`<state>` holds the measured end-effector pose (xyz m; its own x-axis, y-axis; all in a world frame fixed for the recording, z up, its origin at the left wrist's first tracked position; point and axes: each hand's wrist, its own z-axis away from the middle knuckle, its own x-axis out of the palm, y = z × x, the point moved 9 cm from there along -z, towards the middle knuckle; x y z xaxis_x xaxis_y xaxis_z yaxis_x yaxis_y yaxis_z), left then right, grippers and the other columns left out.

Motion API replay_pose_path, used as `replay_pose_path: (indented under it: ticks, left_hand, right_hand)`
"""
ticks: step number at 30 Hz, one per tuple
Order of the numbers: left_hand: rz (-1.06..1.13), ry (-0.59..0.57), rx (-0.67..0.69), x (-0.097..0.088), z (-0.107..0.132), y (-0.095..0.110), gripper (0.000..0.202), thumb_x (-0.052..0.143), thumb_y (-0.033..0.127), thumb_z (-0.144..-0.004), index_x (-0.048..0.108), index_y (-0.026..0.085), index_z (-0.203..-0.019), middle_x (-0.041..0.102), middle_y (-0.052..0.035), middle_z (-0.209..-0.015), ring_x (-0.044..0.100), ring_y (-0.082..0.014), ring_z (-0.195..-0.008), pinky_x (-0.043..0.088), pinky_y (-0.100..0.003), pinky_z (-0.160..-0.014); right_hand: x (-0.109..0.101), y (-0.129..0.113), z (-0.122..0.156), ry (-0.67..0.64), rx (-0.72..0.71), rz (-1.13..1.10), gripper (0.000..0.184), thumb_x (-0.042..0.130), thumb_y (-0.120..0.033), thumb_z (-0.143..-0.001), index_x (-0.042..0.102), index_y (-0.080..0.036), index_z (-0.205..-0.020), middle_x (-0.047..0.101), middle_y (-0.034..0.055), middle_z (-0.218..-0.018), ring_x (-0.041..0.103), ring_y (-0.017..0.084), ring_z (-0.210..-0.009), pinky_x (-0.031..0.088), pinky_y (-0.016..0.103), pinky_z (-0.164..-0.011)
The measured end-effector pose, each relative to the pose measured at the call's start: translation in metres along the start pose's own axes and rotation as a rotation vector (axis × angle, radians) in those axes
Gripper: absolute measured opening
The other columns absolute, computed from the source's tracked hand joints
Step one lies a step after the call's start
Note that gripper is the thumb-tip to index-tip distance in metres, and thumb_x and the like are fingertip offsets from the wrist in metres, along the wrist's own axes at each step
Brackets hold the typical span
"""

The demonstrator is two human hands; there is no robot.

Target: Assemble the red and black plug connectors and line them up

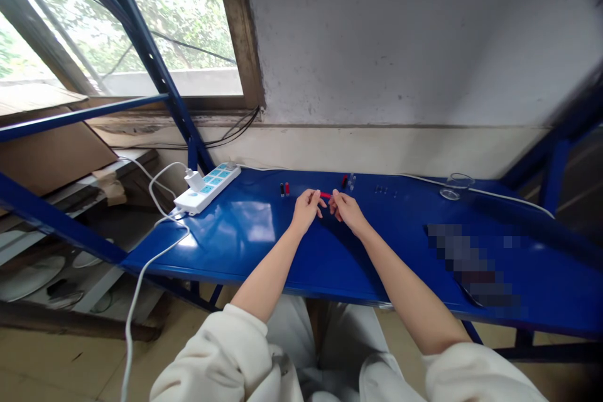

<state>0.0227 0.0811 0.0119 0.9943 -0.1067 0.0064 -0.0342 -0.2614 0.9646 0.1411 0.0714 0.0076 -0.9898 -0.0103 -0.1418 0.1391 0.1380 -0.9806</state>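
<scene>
Over the blue table point(245, 251), my left hand point(308, 206) and my right hand point(345, 208) are close together. Between their fingertips is a slim red stick-like piece point(325, 195), pinched at its two ends; its exact kind is too small to make out. Left of my hands stand a small black cylinder point(282, 190) and a small red cylinder point(287, 189), side by side. Just beyond my right hand are a dark red piece point(344, 181) and several clear tube-like pieces point(352, 182). Further right lie tiny clear pieces point(381, 190).
A white power strip point(207, 188) with a plugged-in adapter point(193, 179) sits at the table's left end, its cable hanging over the edge. A clear round container point(456, 187) stands at the back right. A blurred dark flat item point(466, 264) lies on the right.
</scene>
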Motion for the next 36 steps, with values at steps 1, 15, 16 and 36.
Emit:
replay_pose_path:
  ticks: [1, 15, 16, 36]
  left_hand:
    - [-0.004, -0.007, 0.0, 0.001, 0.0, 0.0, 0.031, 0.044, 0.044, -0.081, 0.048, 0.014, -0.08, 0.058, 0.0007, -0.061, 0.047, -0.0051, -0.034, 0.037, -0.018, -0.038]
    - [-0.002, 0.227, 0.032, -0.026, -0.001, 0.004, 0.033, 0.046, 0.047, -0.079, 0.051, 0.014, -0.077, 0.053, 0.0036, -0.059, 0.041, -0.0023, -0.034, 0.034, -0.016, -0.037]
    - [0.0, 0.184, 0.03, -0.021, -0.001, 0.004, 0.033, 0.048, 0.047, -0.078, 0.052, 0.014, -0.077, 0.053, 0.0036, -0.058, 0.042, -0.0024, -0.035, 0.034, -0.017, -0.037]
    - [-0.202, -0.037, 0.131, 0.001, 0.002, 0.012, 0.032, 0.049, 0.04, -0.079, 0.066, 0.017, -0.091, 0.059, -0.0046, -0.083, 0.049, -0.0059, -0.053, 0.043, -0.02, -0.051]
  right_hand:
    - [0.001, -0.001, 0.0, -0.005, -0.017, 0.014, 0.042, 0.04, -0.058, -0.077, 0.048, -0.018, -0.067, 0.047, -0.0034, -0.047, 0.037, 0.007, -0.033, 0.028, 0.021, -0.035]
    - [-0.015, -0.007, -0.005, 0.123, -0.15, 0.079, 0.033, 0.05, -0.051, -0.073, 0.052, -0.019, -0.08, 0.056, 0.0016, -0.07, 0.047, 0.009, -0.05, 0.038, 0.022, -0.046]
    - [-0.014, -0.008, -0.005, 0.118, -0.151, 0.092, 0.033, 0.05, -0.051, -0.072, 0.053, -0.018, -0.081, 0.057, 0.002, -0.07, 0.048, 0.01, -0.052, 0.039, 0.022, -0.047]
    - [0.007, -0.014, 0.001, -0.065, -0.244, 0.346, 0.025, 0.055, -0.043, -0.07, 0.055, -0.018, -0.066, 0.055, -0.0011, -0.057, 0.047, 0.011, -0.05, 0.035, 0.023, -0.048]
